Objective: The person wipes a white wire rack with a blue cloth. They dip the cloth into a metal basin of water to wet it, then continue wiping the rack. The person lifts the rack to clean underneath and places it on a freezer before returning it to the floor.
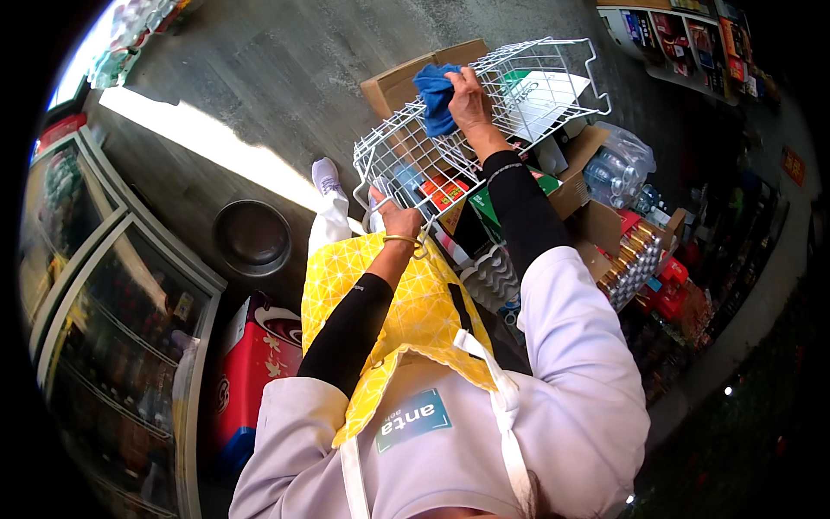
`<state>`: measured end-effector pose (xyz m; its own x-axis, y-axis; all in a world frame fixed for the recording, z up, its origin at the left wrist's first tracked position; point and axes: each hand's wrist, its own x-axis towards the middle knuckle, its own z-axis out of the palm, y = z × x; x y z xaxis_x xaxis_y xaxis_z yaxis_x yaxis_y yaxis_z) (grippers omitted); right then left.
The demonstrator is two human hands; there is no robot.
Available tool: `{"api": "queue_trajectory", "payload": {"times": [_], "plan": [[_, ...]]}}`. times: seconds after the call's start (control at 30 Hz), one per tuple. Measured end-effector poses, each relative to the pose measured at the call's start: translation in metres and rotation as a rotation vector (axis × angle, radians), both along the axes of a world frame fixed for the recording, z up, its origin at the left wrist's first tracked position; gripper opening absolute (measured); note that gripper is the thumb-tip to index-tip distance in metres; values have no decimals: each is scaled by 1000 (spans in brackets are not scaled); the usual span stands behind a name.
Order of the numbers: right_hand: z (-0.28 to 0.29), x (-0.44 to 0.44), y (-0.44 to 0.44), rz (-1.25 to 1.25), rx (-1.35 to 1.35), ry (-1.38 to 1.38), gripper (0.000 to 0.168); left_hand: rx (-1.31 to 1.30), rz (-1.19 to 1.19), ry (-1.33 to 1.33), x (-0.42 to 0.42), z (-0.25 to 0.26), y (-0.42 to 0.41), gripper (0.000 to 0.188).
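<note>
A long white wire basket point(415, 146) is held up in front of me, over boxes on the floor. My left hand point(399, 215) grips its near end by the wire rim, above the yellow patterned apron point(408, 279). Farther along, my right hand point(468, 100) holds a bunched blue cloth point(436, 97) against the basket's wires near its middle divider. Part of the cloth hangs over the mesh. The fingers of my left hand are partly hidden from view.
Open cardboard boxes point(587, 162) and wrapped plastic bottles point(613, 170) stand to the right. A round metal basin point(251, 237) lies on the floor at the left, near a glass-door cabinet point(120, 350) and a red box point(262, 363). Stocked shelves point(681, 45) stand at the upper right.
</note>
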<state>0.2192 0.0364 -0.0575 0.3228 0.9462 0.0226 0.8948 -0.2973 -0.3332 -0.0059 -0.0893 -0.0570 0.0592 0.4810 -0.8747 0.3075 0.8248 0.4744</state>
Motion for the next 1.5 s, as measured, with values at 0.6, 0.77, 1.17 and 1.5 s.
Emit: {"api": "queue_trajectory", "payload": {"times": [0.6, 0.77, 1.17, 1.5], "plan": [[38, 15, -5, -492, 283, 289, 40, -117, 62, -69, -12, 22, 18, 96], [-9, 90, -24, -572, -56, 36, 21, -149, 115, -111, -5, 31, 19, 93], [-2, 61, -113, -1173, 120, -78, 33, -153, 245, -163, -2, 34, 15, 87], [30, -72, -138, -865, -32, 300, 33, -121, 194, -116, -2, 35, 13, 84]]}}
